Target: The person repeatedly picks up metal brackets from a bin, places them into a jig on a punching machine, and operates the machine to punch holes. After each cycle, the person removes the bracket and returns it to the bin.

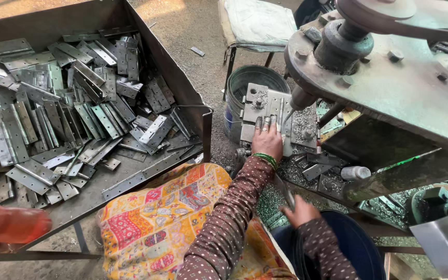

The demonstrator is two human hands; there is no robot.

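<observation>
Seen from the head camera, the left hand (267,139) lies flat, fingers together and stretched forward, pressing a grey metal hinge plate (271,106) onto the jig of the drill press (385,67), which fills the right and far right of the scene. The plate sits just left of the drill tip, under the heavy round head of the machine. Green bangles (265,158) ring that wrist, above a brown dotted sleeve.

The right hand (299,210) is nearer and lower, curled around a thin dark lever (285,191); its fingers are closed, though how tightly they clamp is hard to tell.

Metal shavings (299,173) cover the machine bed between the two hands, with loose hinge pieces scattered on it and a small white cylinder (355,172) lying to the right.

To the left stands a large rusty steel tray (182,78) heaped with grey hinge plates. A grey-green bucket (247,83) with a blue band low on its wall stands far of the jig, beside a stool with a pale cushion (257,23). A bright yellow and pink patterned cloth (162,223) covers the lap in the near middle. An orange-red wrapped bundle (6,223) lies at the near left edge.
</observation>
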